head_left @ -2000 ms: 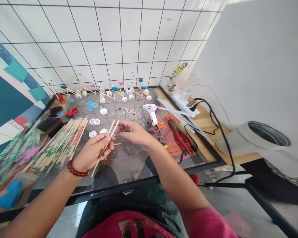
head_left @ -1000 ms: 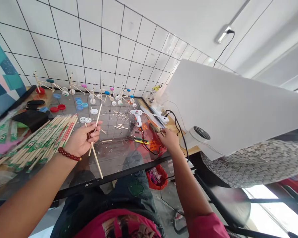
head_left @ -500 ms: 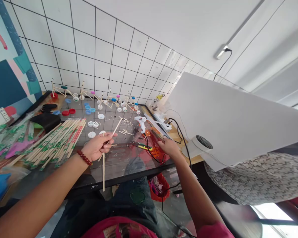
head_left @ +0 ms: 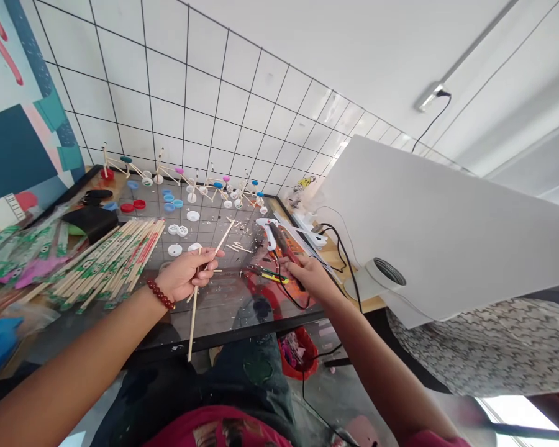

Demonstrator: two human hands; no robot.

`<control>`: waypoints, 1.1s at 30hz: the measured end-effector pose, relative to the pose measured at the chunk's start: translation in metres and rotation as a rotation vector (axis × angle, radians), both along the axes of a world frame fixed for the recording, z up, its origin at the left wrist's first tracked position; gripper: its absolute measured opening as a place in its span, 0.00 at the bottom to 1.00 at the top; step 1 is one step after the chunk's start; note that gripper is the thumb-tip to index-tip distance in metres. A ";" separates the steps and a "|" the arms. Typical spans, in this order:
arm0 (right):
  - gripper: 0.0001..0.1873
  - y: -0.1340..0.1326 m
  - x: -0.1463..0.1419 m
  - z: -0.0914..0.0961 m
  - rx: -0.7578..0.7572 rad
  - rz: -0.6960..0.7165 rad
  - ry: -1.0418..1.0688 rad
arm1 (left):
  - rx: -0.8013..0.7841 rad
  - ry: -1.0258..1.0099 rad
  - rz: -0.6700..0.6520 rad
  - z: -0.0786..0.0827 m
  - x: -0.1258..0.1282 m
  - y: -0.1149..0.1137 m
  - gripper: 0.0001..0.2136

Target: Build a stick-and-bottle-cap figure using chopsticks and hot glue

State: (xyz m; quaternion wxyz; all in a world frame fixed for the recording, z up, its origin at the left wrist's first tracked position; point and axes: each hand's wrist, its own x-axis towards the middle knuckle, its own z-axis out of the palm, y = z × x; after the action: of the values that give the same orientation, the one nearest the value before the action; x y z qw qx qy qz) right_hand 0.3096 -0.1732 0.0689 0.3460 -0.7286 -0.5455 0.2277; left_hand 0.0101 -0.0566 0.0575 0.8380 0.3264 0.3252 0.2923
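My left hand (head_left: 189, 274), with a red bead bracelet at the wrist, is closed around wooden chopsticks (head_left: 193, 326). One hangs down past the table's front edge; a lighter piece (head_left: 224, 239) points up and right, and how they join is hidden by the fingers. My right hand (head_left: 307, 273) grips dark tool that looks like red-handled pliers (head_left: 281, 241), its tip pointing up and left beside a white hot glue gun (head_left: 264, 230). Below it lies a yellow-and-black utility knife (head_left: 274, 277). Cut stick pieces (head_left: 238, 247) and crumbs lie between the hands.
Wrapped chopsticks (head_left: 116, 267) are piled at left. White bottle caps (head_left: 174, 249), blue caps (head_left: 168, 198) and red caps (head_left: 127, 208) sit behind. Stick-and-cap models (head_left: 218, 185) line the back by the wire grid. A white board (head_left: 423, 217) and black cables stand at right.
My right hand has lifted the pliers-like tool from the table's right side and brought it left, beside the glue gun. The hanging chopstick in my left hand has tilted slightly.
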 end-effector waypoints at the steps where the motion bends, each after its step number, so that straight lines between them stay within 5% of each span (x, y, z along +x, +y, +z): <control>1: 0.16 0.001 -0.010 0.005 -0.076 0.027 0.255 | -0.001 -0.010 -0.004 -0.001 0.000 0.000 0.04; 4: 0.19 0.001 -0.038 0.015 -0.225 0.100 0.760 | -0.007 -0.044 -0.006 -0.005 -0.001 0.003 0.02; 10: 0.27 -0.002 -0.068 0.006 -0.287 0.137 0.989 | 0.013 -0.026 -0.018 -0.012 0.001 0.005 0.02; 24: 0.23 -0.018 -0.083 0.009 -0.153 0.310 0.468 | 0.076 0.014 -0.149 -0.020 0.008 -0.012 0.08; 29: 0.25 -0.038 -0.076 0.010 -0.192 0.319 0.459 | 0.061 0.000 -0.199 -0.028 0.016 -0.033 0.11; 33: 0.30 -0.058 -0.059 0.010 -0.324 0.270 0.550 | 0.020 0.054 -0.360 -0.028 0.020 -0.046 0.12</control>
State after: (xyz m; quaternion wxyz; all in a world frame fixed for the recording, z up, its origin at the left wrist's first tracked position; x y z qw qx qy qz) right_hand 0.2510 -0.2312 0.0787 0.3266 -0.6069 -0.4800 0.5428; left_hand 0.0298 -0.1029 0.0290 0.8644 0.3955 0.2809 0.1321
